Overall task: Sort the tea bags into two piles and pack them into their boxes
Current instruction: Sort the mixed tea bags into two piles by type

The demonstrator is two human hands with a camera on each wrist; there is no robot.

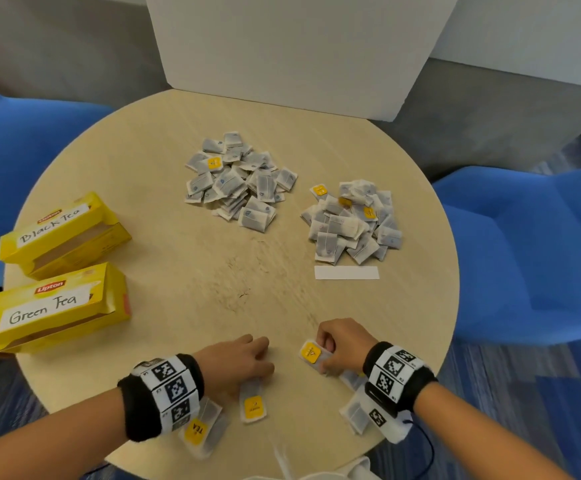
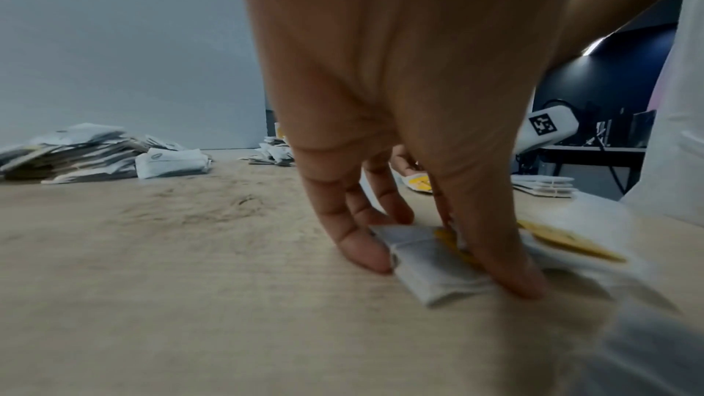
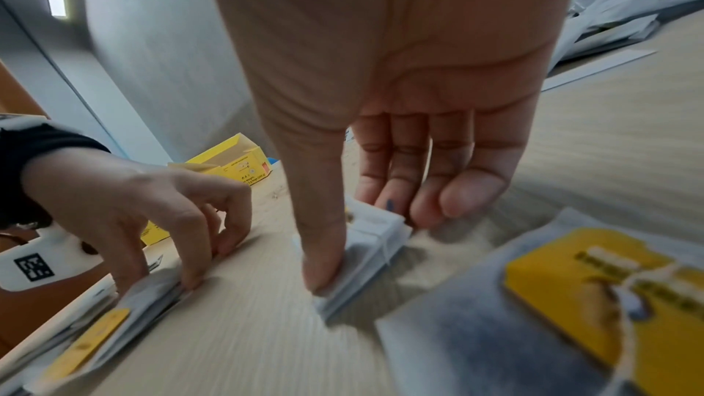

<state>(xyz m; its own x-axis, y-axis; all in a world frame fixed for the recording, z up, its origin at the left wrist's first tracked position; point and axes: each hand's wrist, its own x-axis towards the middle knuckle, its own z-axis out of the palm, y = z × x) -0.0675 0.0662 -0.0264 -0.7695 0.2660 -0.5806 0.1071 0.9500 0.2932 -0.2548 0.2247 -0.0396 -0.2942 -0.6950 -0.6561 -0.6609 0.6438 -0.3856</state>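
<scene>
Pinching tea-bag stacks: left hand point(image 1: 237, 362) fingers point(image 2: 358, 240) curled, right hand point(image 1: 342, 344) likewise.

L hand point(image 1: 237, 362) low, fingers curled – pinching, R hand point(image 1: 342, 344) low, thumb + fingers pinching, both wrists banded

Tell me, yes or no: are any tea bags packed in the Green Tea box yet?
No: the Green Tea box lies open and shows only bare cardboard inside.
</scene>
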